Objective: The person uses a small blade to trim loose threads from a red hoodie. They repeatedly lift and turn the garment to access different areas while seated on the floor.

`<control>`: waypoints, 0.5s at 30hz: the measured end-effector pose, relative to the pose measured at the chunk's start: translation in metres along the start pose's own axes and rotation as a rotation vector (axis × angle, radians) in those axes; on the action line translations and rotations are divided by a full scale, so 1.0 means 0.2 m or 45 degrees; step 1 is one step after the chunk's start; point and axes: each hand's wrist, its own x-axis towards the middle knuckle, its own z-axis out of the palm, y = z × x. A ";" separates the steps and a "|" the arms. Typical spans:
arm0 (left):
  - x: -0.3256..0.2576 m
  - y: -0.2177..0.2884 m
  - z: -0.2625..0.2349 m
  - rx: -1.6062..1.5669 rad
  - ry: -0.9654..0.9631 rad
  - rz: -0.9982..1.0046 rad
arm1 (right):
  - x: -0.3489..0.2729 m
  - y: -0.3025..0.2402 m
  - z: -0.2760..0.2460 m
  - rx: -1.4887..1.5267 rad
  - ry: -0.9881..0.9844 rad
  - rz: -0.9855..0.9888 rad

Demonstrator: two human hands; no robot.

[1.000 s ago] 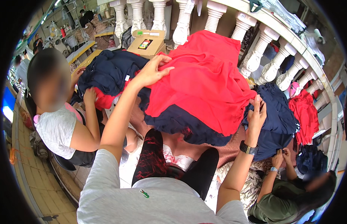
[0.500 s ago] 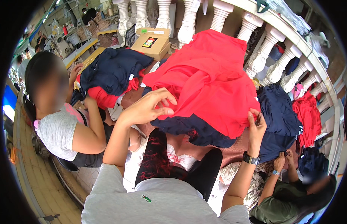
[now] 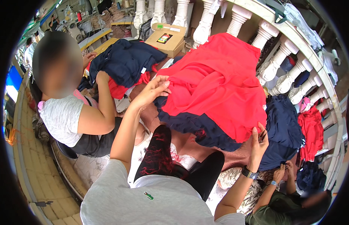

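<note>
A large red garment [image 3: 223, 86] lies spread out in front of me, with soft folds across its middle. My left hand [image 3: 156, 90] pinches its left edge between thumb and fingers. At the lower right corner, my right hand [image 3: 259, 139] grips the hem, thumb against the cloth and some fingers raised. Under the red cloth lies a pile of navy garments [image 3: 204, 131], showing along the near side. The rest of that pile is hidden.
To my left a person [image 3: 73, 116] handles navy and red clothes [image 3: 125, 62]. A cardboard box [image 3: 166, 40] sits behind them. At lower right another person's hands [image 3: 283, 172] touch a navy pile [image 3: 281, 127]. A white balustrade [image 3: 270, 33] curves behind, beside red cloth [image 3: 310, 129].
My left hand has moved away from me along the red garment's edge, and its spread fingers have closed on the cloth. My right hand stays at the lower right corner. The view has shifted slightly.
</note>
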 end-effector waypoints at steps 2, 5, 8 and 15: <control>0.01 0.00 0.04 -0.223 -0.062 0.057 | 0.00 0.00 0.02 -0.060 -0.019 -0.155; -0.02 0.12 0.17 -0.332 -0.026 0.394 | 0.01 0.02 0.03 -0.027 -0.056 -0.106; -0.01 0.13 0.21 0.137 -0.046 0.456 | 0.02 0.03 0.05 -0.003 -0.050 -0.130; -0.03 0.16 0.18 0.508 0.568 0.581 | 0.01 0.06 0.04 -0.028 0.027 -0.113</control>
